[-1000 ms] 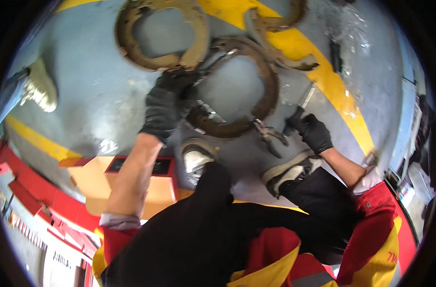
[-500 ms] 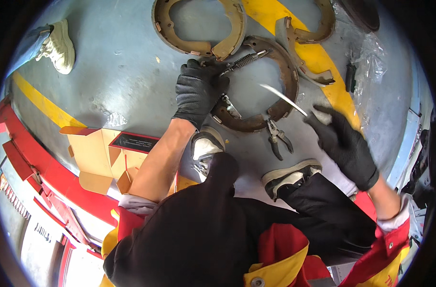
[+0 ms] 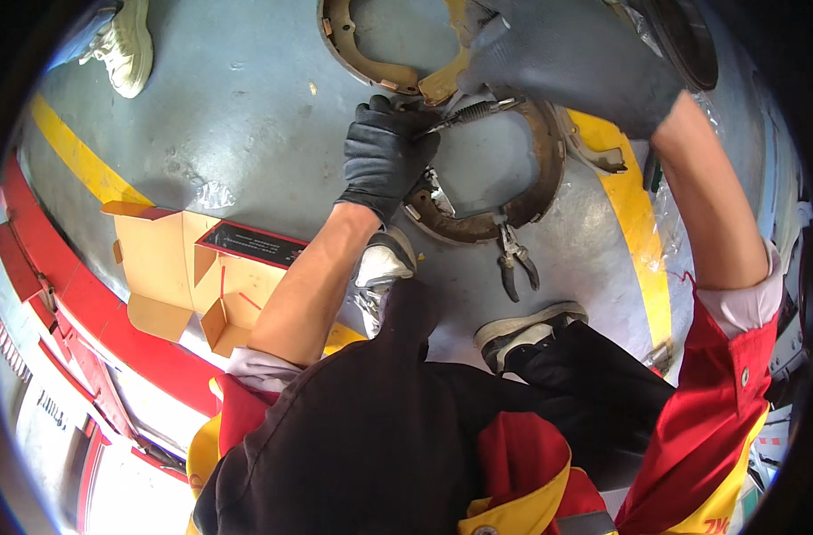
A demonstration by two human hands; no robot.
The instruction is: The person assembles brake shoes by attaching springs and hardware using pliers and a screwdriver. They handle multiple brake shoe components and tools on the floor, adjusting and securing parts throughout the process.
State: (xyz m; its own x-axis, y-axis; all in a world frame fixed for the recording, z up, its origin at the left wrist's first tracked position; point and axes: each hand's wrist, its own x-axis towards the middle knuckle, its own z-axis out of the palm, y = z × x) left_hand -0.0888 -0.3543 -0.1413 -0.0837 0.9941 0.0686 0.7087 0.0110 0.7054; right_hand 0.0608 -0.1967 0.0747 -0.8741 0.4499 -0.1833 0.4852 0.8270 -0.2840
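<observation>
From above I watch the gloved left hand [image 3: 384, 160] close its grip on a spring rod [image 3: 464, 114] over the brake shoe [image 3: 504, 209] on the grey floor [image 3: 246, 116]. The right hand [image 3: 567, 53] hovers close; I cannot tell its grip. Seating the spring looks next, calling for pliers [image 3: 513, 263]. A cardboard box [image 3: 183, 267] lies nearby.

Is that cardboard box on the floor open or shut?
Open. The cardboard box lies on the grey floor with its flaps spread out flat, showing the bare brown inside. No contents are visible.
</observation>
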